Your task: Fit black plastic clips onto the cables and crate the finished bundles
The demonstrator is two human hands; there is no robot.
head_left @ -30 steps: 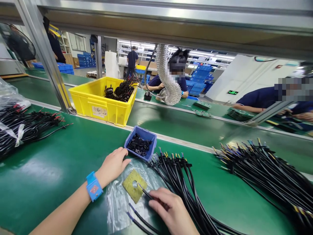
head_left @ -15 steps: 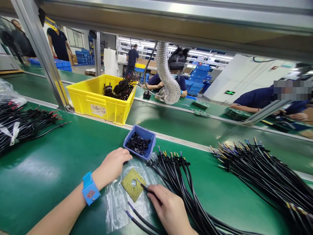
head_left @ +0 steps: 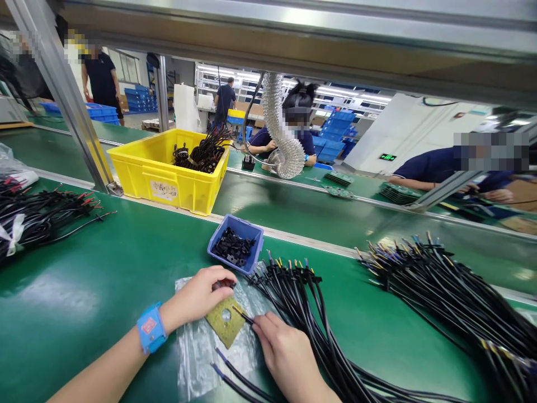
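My left hand (head_left: 208, 292), a blue band on its wrist, is over the upper edge of a yellow-green sponge (head_left: 226, 323) with a round hole. Its fingers are curled round a small black part (head_left: 224, 285), partly hidden. My right hand (head_left: 285, 350) pinches a black cable (head_left: 246, 318), whose stripped end lies over the sponge. Under the sponge is a clear plastic bag (head_left: 197, 364); two cable ends with blue tips lie across it. A blue bin (head_left: 257, 246) of small black parts stands just beyond my left hand. A cable bundle (head_left: 310, 296) lies right of the bag.
At the far left lies a tied cable bundle (head_left: 46, 215), and another bundle (head_left: 436, 285) lies at the right. A yellow bin (head_left: 168, 179) of cables stands behind. Metal posts and several people are beyond.
My left hand has moved from beside the blue bin down and right to the sponge's upper edge, its fingers curled in. The view has shifted slightly; my right hand still pinches the cable.
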